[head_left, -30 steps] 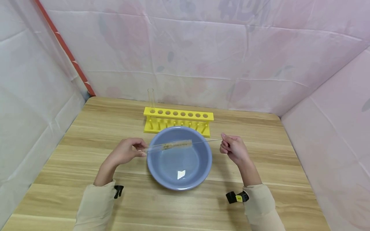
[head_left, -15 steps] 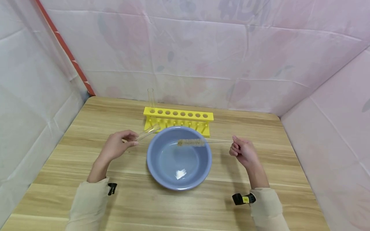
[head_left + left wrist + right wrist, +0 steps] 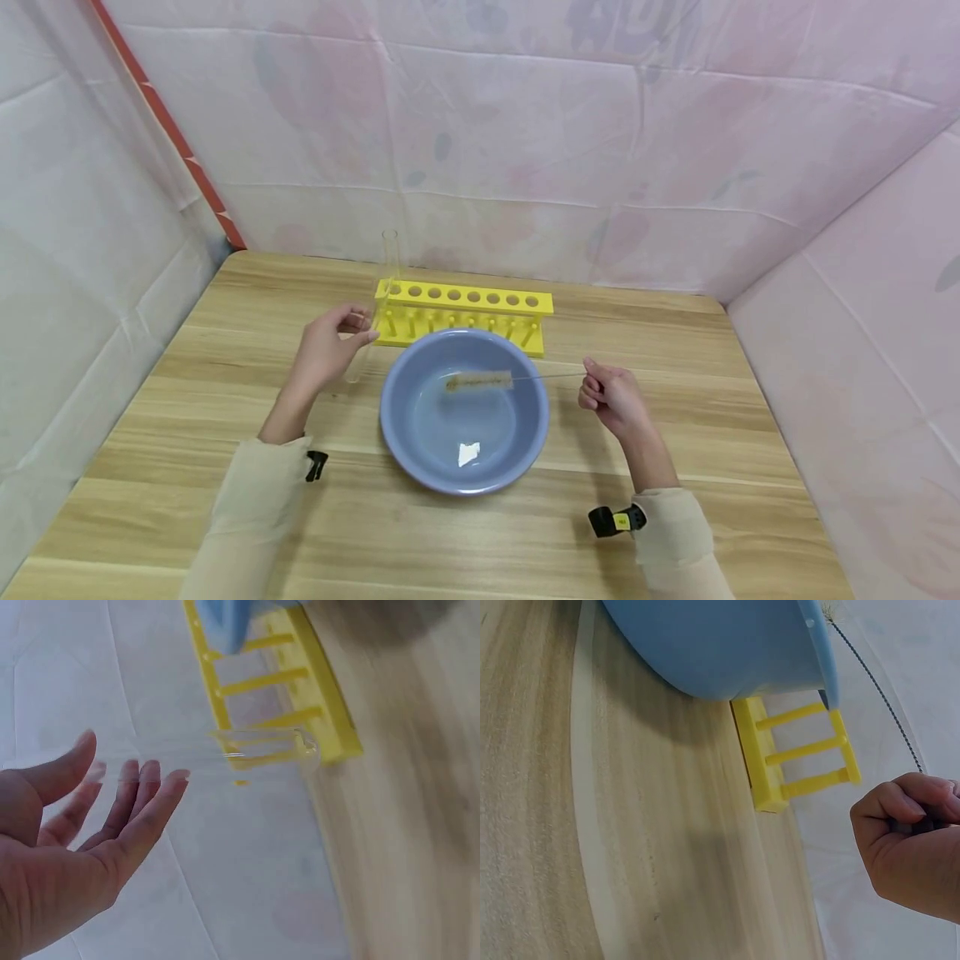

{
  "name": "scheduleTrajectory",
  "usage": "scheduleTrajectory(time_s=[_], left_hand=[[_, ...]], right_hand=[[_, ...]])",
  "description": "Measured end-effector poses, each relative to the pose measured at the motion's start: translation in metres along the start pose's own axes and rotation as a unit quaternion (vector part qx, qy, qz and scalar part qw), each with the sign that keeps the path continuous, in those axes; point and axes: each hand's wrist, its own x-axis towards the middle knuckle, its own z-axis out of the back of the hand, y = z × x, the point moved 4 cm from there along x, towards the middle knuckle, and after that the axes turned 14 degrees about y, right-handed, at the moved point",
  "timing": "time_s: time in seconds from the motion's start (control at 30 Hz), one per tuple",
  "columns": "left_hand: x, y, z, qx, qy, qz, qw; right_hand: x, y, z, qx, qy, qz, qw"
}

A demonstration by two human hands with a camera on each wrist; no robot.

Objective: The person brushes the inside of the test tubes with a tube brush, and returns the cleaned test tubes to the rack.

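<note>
My left hand (image 3: pixel 326 346) pinches a clear glass test tube (image 3: pixel 359 365) between thumb and fingers, left of the basin. The tube leans, its upper end in front of the rack's left end; its rounded end (image 3: pixel 306 750) shows beyond the fingers in the left wrist view. On the right, my right hand (image 3: pixel 615 400) grips the wire handle (image 3: pixel 877 690) of a test tube brush. The bristle head (image 3: pixel 480 381) lies level over the blue basin (image 3: pixel 465 488), pointing left, apart from the tube. The handle's end is hidden in the curled fingers.
Behind the basin stands a yellow test tube rack (image 3: pixel 465 296) with a row of holes and pegs. Another glass test tube (image 3: pixel 392 252) stands upright in its leftmost hole. Fabric walls (image 3: pixel 525 150) close off the wooden table (image 3: pixel 465 542) at the back and sides.
The test tube has come off the brush; my left hand has moved it left, then towards the rack, turning it more upright. My right hand drew the brush right, then came back slightly left.
</note>
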Motion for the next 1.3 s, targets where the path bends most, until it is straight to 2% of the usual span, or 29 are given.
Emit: scheduleTrajectory(time_s=[0.23,0.5,0.7,0.83,1.03,1.3], left_hand=[[0.02,-0.026,0.0,-0.034,-0.032,0.002,0.9989],[0.042,-0.049,-0.004,-0.036,-0.1,-0.048,0.9931],[0.061,-0.062,-0.012,-0.042,-0.101,-0.05,0.9928],[0.074,-0.066,-0.02,-0.044,-0.096,-0.037,0.9937],[0.092,-0.068,-0.024,-0.064,-0.11,-0.014,0.9917],[0.107,-0.062,-0.03,-0.054,-0.113,0.014,0.992]], right_hand=[[0.001,-0.006,-0.002,-0.007,-0.002,-0.003,1.0],[-0.001,-0.008,0.001,0.006,-0.009,-0.008,1.0],[-0.001,-0.01,0.001,0.006,-0.005,-0.012,1.0],[0.0,-0.012,0.001,0.013,-0.005,-0.011,1.0],[0.001,-0.012,-0.001,0.007,-0.005,-0.012,1.0],[0.003,-0.012,0.0,0.011,-0.005,-0.012,1.0]])
